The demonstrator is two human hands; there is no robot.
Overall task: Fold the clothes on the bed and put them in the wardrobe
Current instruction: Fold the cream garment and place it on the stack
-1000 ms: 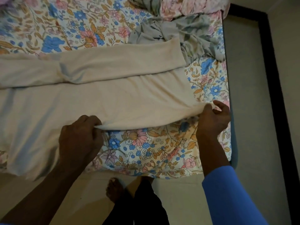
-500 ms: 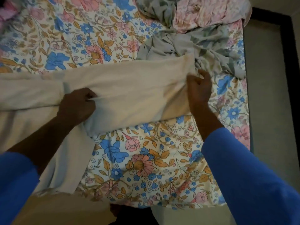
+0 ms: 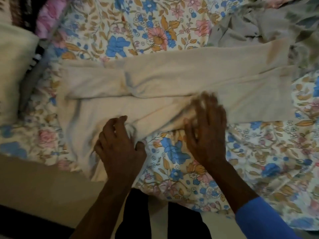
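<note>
The beige garment (image 3: 189,75) lies spread lengthwise across the floral-sheeted bed (image 3: 259,161), folded over on itself, near the bed's front edge. The left hand (image 3: 119,147) grips a bunch of its lower edge with fingers (image 3: 119,120) curled into the cloth. The right hand (image 3: 207,133), motion-blurred, rests flat on the garment with fingers spread apart; a crumpled grey garment (image 3: 250,30) lies beyond.

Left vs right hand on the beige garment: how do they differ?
The left hand has curled fingers bunching the beige garment; the right hand lies flat, fingers spread. The left hand looks sharper; the right hand is blurred. Both rest on the garment's near edge.
</note>
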